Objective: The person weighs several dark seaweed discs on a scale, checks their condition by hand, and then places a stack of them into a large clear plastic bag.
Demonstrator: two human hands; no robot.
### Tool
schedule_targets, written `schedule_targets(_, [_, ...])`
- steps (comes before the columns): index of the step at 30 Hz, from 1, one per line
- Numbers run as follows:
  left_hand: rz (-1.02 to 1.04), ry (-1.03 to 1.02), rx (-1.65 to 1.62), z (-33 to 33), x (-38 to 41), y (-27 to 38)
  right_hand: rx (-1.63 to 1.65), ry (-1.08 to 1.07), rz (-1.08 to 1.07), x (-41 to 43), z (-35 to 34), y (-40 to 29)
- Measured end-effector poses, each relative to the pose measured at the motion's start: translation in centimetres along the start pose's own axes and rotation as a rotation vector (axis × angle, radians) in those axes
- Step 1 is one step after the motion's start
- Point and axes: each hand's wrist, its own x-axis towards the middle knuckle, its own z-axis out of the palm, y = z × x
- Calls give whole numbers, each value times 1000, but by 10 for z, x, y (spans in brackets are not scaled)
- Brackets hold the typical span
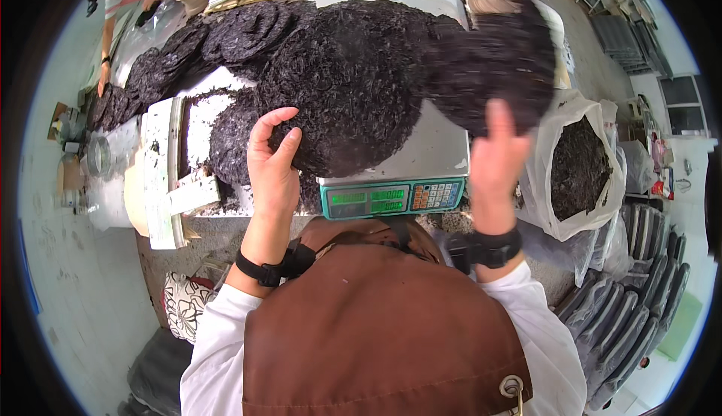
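Note:
In my right hand point(496, 162), blurred by motion, is the near edge of a round dark dried seaweed sheet point(491, 72), also blurred. Left of it, a large round seaweed cake point(344, 89) lies over the steel pan point(434, 139) of a digital scale, covering much of the pan. My left hand point(275, 162) is at the cake's left edge, thumb and forefinger apart with nothing seen between them; its other fingers are hidden. The scale's green front panel point(395, 197) has a lit display and a keypad, facing me.
Overlapping seaweed rounds point(248, 32) spread across the table's left and back. At right stands an open white bag point(530, 190) with seaweed inside. Printed packaging point(161, 173) lies at left. Another person's hand point(103, 74) reaches towards seaweed at far left. Dark wrapped bundles point(620, 326) line the lower right.

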Motion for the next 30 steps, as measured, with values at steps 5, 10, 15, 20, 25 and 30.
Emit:
schedule_targets(5, [117, -20, 124, 11, -10, 15, 947, -207, 288, 44, -64, 4])
schedule_targets(10, [247, -191, 513, 24, -11, 16, 248, -434, 196, 12, -18, 36])
schedule_targets(15, [258, -136, 632, 22, -12, 13, 430, -489, 266, 3, -15, 43])
schedule_targets(20, [106, -60, 284, 14, -7, 13, 340, -410, 263, 21, -35, 44])
schedule_targets(25, [269, 183, 410, -37, 13, 24, -471, -403, -722, 13, -53, 21])
schedule_targets(30, [240, 259, 37, -41, 19, 38, -831, -931, -881, -35, -45, 72])
